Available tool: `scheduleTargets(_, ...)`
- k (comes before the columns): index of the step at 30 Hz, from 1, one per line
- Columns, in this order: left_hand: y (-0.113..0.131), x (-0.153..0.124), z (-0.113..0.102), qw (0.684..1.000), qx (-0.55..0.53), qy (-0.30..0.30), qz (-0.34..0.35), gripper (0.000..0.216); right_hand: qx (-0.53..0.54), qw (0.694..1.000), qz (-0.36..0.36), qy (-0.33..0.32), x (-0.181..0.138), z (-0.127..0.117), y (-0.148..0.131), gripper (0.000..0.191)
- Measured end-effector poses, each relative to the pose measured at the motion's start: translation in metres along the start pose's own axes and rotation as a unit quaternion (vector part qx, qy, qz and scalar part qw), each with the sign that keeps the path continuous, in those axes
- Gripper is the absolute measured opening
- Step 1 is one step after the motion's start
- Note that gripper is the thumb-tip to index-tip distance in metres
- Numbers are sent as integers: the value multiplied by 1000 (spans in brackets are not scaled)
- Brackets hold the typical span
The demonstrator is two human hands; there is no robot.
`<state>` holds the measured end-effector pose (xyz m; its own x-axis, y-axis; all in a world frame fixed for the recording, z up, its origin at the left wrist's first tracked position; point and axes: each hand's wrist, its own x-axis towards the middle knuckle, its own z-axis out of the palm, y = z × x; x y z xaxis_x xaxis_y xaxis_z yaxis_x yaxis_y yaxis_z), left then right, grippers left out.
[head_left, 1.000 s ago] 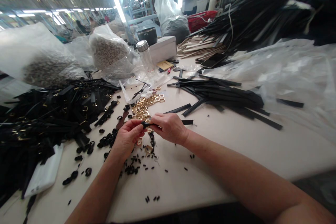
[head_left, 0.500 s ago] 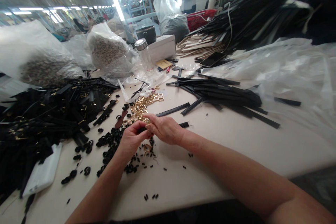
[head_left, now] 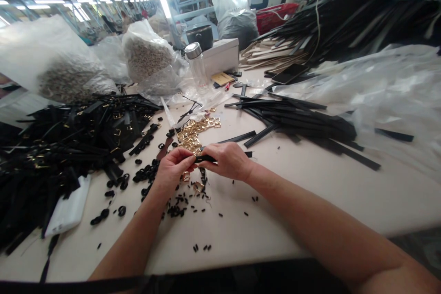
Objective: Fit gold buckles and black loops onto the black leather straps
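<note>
A black strap [head_left: 206, 159] is stretched between my hands over the middle of the table. My left hand [head_left: 175, 165] pinches its left end between thumb and fingers. The fingers of my right hand [head_left: 227, 158] close round the strap's other side, and part of it is hidden there. Just beyond my hands lies a pile of gold buckles [head_left: 189, 134]. Black loops [head_left: 146, 172] are heaped beside my left wrist. Below the hands, small black pieces [head_left: 177, 206] lie scattered with a few gold buckles among them.
Finished-looking buckled straps [head_left: 103, 133] form a large heap at left. Flat black strips [head_left: 296, 119] lie at right beside a clear plastic sheet [head_left: 389, 87]. Farther back stand a glass bottle [head_left: 197, 66], a white box [head_left: 220, 57] and filled plastic bags [head_left: 146, 55].
My hands have moved slightly apart, so the black strap between them now shows. The whole view has shifted a little, with the table's things lying farther right and higher.
</note>
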<state>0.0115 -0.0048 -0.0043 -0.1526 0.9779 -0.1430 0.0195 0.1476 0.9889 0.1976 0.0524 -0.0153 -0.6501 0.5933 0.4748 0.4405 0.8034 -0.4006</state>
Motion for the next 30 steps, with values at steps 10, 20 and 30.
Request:
scheduleTargets(10, 3, 2, -2, 999, -48, -9, -13, 31, -7, 999, -27, 45, -1, 3, -6, 30)
scheduleTargets(20, 13, 6, -19, 999, -46, 19, -2, 40, -16, 999, 7, 36, 1, -1, 2, 16)
scheduleTargets(30, 33, -10, -70, 959, 266, 21, 95, 21, -23, 997, 65, 38, 0, 3, 25, 10)
